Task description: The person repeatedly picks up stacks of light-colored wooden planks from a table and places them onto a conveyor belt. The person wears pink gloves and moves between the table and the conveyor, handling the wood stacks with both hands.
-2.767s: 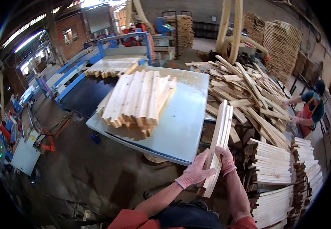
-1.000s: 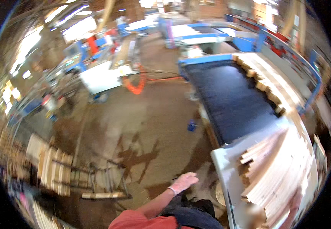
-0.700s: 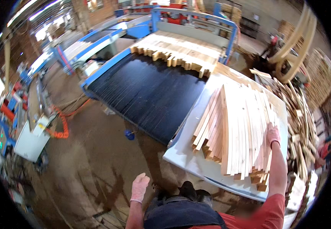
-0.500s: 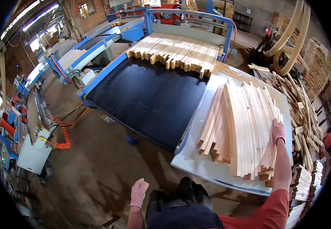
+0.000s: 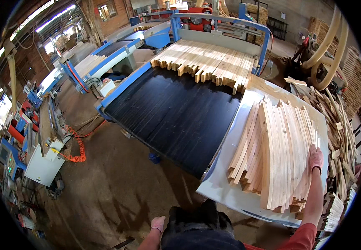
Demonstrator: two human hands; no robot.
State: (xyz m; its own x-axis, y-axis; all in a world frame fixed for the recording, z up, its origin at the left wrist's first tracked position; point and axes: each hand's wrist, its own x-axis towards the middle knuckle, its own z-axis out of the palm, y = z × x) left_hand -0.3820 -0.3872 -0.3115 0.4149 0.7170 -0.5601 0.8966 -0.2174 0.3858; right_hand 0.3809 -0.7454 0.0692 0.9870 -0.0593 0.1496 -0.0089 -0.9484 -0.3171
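Note:
A layered pile of pale wooden strips [image 5: 286,158] lies lengthwise on a light grey table [image 5: 218,185] at my right. My right hand [image 5: 316,158], in a pink glove, is closed against the outer strips on the pile's right side. Its palm and some of its fingers are hidden. Low beside my body hangs my left hand [image 5: 158,223], also gloved in pink, with the fingers curled in and nothing seen in them. More strips [image 5: 209,60] lie side by side at the far end of the black conveyor belt [image 5: 172,116], their near ends uneven.
A blue machine frame [image 5: 268,41] arches over the belt's far end. Scrap wood [image 5: 336,137] is heaped beyond the table's right side. Thick hoses [image 5: 332,46] hang at the far right. On the left stand a white cabinet [image 5: 43,166] and a coiled orange air hose [image 5: 79,152].
The view has shifted, so the scene sits lower and farther right. My left hand has dropped closer to my body. My right hand stays at the pile's right side.

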